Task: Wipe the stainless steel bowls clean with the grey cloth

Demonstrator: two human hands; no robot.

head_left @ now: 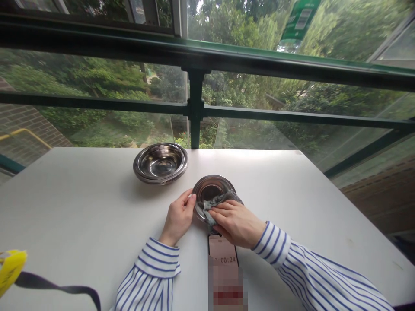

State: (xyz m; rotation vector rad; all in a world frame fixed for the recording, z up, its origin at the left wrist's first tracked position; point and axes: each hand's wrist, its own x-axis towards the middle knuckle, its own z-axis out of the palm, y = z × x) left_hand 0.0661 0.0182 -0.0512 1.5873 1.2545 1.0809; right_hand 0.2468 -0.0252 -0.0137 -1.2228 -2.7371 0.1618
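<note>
Cloth [212, 205] sits bunched in the half-curled right hand [238, 220], against the inside of the bowl [211, 190]. The left hand [179, 217], nearly closed, pinches its left rim; whether the bowl touches the surface [81, 211] is unclear. Stacked bowls [160, 164] stand beyond; a phone [223, 248] lies nearer.

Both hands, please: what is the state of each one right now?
Left hand: closed, gripping the rim of the nearer metal bowl.
Right hand: holding a gray cloth against that bowl.
</note>
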